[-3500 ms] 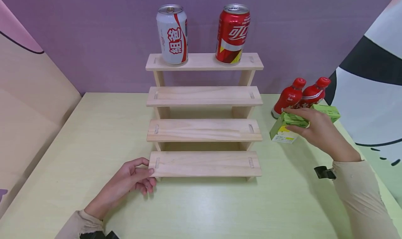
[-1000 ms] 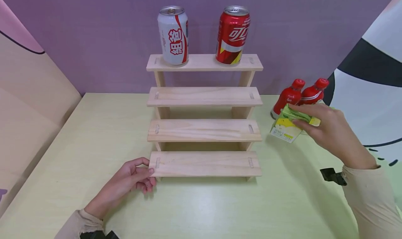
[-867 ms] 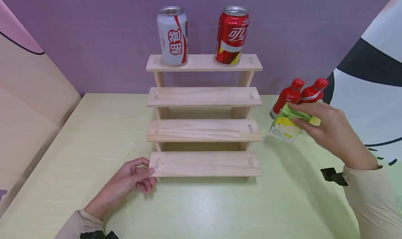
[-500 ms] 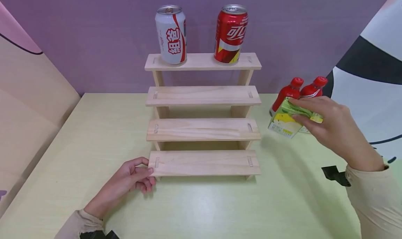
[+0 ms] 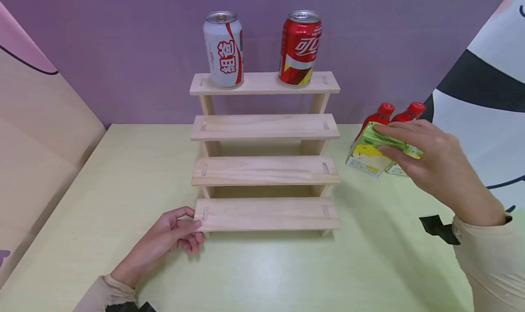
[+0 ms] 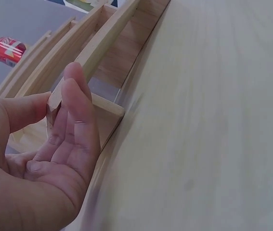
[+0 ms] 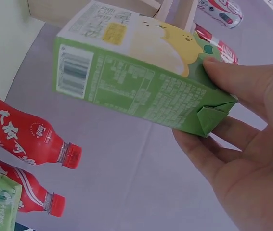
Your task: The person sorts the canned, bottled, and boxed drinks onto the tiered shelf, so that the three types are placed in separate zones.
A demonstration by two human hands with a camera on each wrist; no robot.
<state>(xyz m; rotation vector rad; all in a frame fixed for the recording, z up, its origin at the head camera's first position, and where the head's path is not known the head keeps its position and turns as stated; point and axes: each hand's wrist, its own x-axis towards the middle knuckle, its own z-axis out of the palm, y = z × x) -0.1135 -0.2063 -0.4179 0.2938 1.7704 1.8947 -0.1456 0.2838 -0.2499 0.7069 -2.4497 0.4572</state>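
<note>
Green carton (image 5: 370, 156) hangs tilted above the surface (image 5: 266, 275), pinched in the right grip (image 5: 439, 164), near two red bottles (image 7: 25, 131), while the left grip (image 5: 164, 237) pinches the wooden rack (image 5: 266, 214) by its lowest step's corner!

The left hand (image 5: 168, 237) pinches – thumb lying over the top, fingers bent beneath and beside it, palm turned inward. Its sleeved left forearm (image 5: 108, 291) slants up from the lower edge. The right hand (image 5: 440, 164) grips at the right – back upward, thumb opposite the fingers – with the sleeved right forearm (image 5: 490, 257) angling up and leftward.
</note>
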